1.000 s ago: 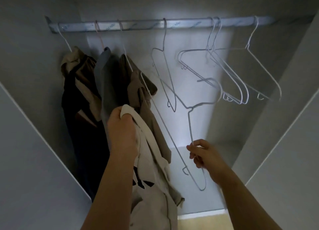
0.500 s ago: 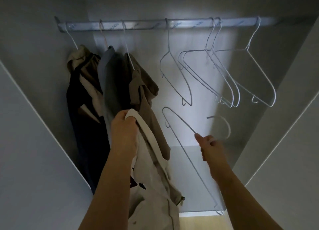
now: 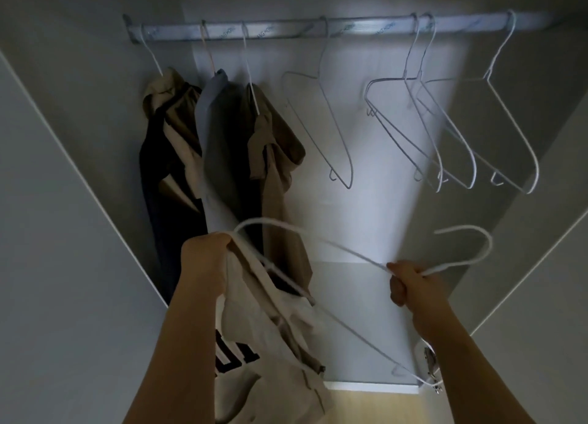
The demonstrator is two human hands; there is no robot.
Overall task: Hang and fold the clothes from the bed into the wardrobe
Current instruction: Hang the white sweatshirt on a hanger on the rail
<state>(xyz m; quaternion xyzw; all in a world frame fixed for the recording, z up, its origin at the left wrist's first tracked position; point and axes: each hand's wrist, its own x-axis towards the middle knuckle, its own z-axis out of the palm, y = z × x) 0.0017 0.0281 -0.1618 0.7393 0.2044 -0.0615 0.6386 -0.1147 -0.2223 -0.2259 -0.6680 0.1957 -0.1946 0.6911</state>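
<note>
Dim wardrobe point(image 3: 366, 201); left hand point(image 3: 205, 258) tight around cream shirt point(image 3: 264, 334), right hand point(image 3: 413, 287) tight around white hanger point(image 3: 350, 252).

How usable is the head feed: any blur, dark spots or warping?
Head view: dim, one bright patch on the back wall; hung clothes lost in shadow; the wire hanger in the right hand and the cream shirt in the left hand are motion-smeared; wide-angle lens splays the wardrobe sides.
</note>
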